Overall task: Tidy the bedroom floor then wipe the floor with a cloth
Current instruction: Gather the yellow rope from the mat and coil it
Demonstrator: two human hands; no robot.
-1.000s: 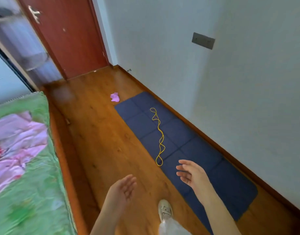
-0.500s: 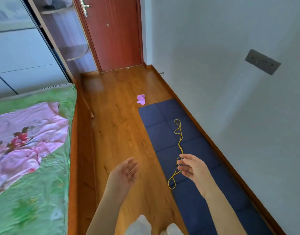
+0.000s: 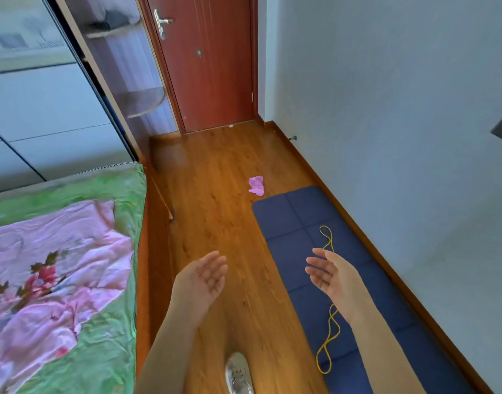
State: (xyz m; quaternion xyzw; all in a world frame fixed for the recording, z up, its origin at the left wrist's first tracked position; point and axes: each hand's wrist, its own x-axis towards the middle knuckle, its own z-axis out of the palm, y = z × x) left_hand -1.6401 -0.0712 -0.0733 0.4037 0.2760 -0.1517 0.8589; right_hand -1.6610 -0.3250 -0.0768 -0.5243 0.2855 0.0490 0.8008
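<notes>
So both hands are out in front, palms facing each other and holding nothing. The left hand (image 3: 204, 275) hangs over the wooden floor (image 3: 215, 223), fingers (image 3: 215, 258) loosely spread and a bit curled. The right hand (image 3: 333, 275) is over the blue mat (image 3: 289, 220), fingers (image 3: 315, 267) also open and relaxed, not pinching anything.

The mat lies along the right wall (image 3: 400, 109), its long edge close to the skirting. A yellow cord (image 3: 330, 331) is strung out lengthwise on it in loose loops; the right hand covers the middle of it from this angle, and I can't tell if the hand touches it. 1 loop shows past the fingertips, the rest trails back toward the near end of the mat.

Just off the mat's far left corner there's a small pink cloth (image 3: 256, 185) crumpled on the bare floor, well apart from both hands.

The bed (image 3: 107, 194) with a green cover runs along the left edge of the floor, with a pink floral sheet (image 3: 59, 265) rumpled on top. The red-brown door (image 3: 210, 66) at the far end is shut. 1 light shoe (image 3: 238, 373) shows at the bottom edge.
</notes>
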